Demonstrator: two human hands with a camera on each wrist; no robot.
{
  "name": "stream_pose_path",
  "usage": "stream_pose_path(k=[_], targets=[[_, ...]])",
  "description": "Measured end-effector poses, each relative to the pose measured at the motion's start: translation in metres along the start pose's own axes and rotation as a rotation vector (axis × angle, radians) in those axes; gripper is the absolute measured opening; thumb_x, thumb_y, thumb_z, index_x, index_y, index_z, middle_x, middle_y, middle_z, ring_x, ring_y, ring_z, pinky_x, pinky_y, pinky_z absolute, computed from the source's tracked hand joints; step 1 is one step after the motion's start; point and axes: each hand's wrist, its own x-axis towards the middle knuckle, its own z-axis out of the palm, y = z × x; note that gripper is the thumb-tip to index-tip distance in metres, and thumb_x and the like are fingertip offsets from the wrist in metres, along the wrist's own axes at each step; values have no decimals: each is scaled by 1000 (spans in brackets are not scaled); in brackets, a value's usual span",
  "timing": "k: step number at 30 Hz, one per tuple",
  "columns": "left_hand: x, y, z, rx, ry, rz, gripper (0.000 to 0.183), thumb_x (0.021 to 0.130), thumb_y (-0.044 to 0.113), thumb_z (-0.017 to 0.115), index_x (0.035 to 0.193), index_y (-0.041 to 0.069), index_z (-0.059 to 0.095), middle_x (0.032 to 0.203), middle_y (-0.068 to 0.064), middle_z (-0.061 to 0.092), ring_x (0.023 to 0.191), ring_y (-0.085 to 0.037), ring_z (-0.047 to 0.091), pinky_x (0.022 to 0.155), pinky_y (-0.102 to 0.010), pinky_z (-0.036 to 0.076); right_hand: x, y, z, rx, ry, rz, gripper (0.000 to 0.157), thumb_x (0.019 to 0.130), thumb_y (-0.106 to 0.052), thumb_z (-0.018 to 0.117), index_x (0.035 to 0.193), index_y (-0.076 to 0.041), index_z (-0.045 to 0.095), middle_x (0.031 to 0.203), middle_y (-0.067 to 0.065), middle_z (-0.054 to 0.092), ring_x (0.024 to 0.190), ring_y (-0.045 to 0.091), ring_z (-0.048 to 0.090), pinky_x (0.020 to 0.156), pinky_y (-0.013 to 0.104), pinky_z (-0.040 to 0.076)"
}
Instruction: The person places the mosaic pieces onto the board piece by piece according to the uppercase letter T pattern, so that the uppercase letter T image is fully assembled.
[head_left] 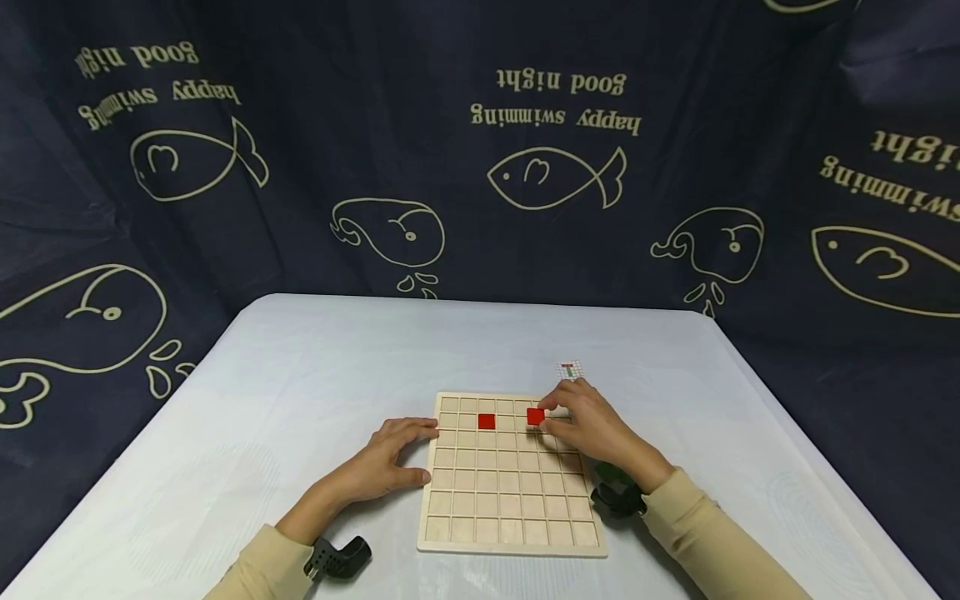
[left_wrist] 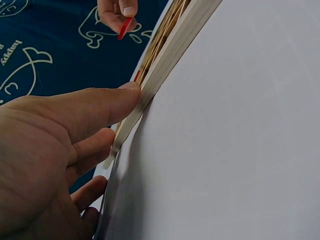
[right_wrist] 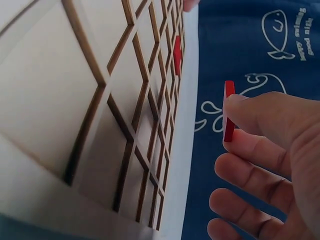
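A pale wooden board (head_left: pixel 512 548) with a grid of square recesses lies on the table. One red square tile (head_left: pixel 487 422) sits in a recess in its second row from the far edge. My right hand (head_left: pixel 596 423) pinches another red tile (right_wrist: pixel 229 112) between thumb and index finger, over the board's far right part. The other fingers of that hand stay loosely bent beside it. At the board's left edge, my left hand (head_left: pixel 378 465) touches the wooden side with its thumb (left_wrist: pixel 117 102) and fingertips, the fingers spread and relaxed.
Just beyond the board's far right corner lies a small card (head_left: pixel 569 369) with a printed grid and coloured squares. The table has a white cover (head_left: pixel 315 350). A dark blue curtain (head_left: pixel 450 125) with fish drawings hangs behind it. Each wrist wears a black camera mount (head_left: pixel 341 557).
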Motion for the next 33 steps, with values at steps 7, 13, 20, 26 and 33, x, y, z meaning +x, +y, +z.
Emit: stream_pose_path(k=[7,13,20,26,33], targets=[[0,1,0,-8,1,-7,57,80,30,74,130,12,54,145,-3,43,132,-30,32,105,-58,23,6,-3,3,17,-8,3,21,83,-22,71,101,-13,69,101,-1,63,101,25,55,107,56,32],[0,-1,1,-6,6,-4,57,79,30,74,130,13,54,145,-3,43,133,-30,32,105,-58,23,11,-5,7,27,-20,0,22,83,-24,72,101,-12,69,97,0,62,96,21,54,104,53,36],[0,-2,1,-3,5,-2,57,79,32,74,130,14,54,145,-2,43,133,-30,32,105,-59,23,15,-6,12,-17,-44,-16,22,83,-26,71,101,-13,69,96,-2,61,86,14,48,80,38,43],[0,-2,2,1,10,1,57,80,32,73,130,14,54,145,-2,43,133,-29,32,105,-58,23,19,-9,13,-14,-55,-8,22,83,-26,71,102,-14,69,97,-3,62,85,14,48,76,33,42],[0,-1,1,-4,8,-6,57,79,32,74,130,13,55,145,-2,43,133,-29,32,104,-58,23,24,-11,17,-37,-80,-1,22,83,-27,72,100,-14,70,97,-2,63,83,12,46,74,30,41]])
